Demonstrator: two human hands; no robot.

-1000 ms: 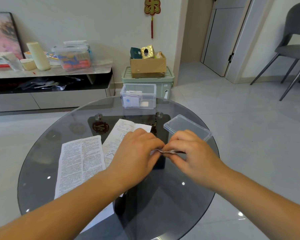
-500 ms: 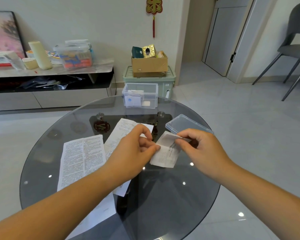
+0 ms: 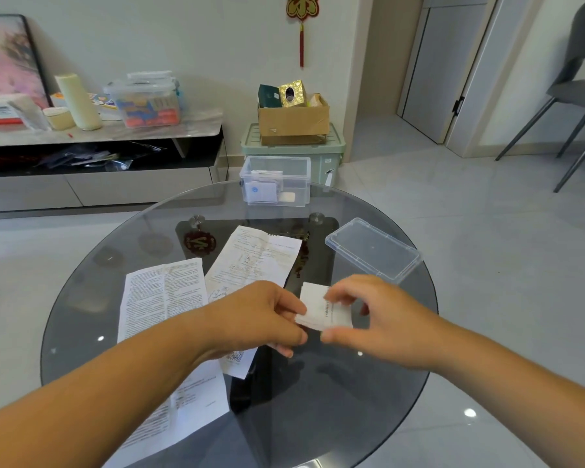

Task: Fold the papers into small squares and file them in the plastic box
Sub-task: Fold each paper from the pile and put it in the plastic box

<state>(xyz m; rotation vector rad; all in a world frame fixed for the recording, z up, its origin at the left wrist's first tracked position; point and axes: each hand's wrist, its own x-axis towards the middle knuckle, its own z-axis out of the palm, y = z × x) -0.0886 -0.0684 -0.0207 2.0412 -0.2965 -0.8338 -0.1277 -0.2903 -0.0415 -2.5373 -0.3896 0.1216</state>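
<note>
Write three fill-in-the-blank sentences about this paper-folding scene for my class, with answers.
The left hand and right hand together pinch a folded ____.
____ unfolded sheets lie on the glass table.
The plastic box stands with its lid ____.
Answers: paper; two; off.

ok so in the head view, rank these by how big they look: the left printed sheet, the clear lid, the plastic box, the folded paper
1. left printed sheet
2. clear lid
3. plastic box; it sits farther off, so its rank against the lid is unsure
4. folded paper
</note>
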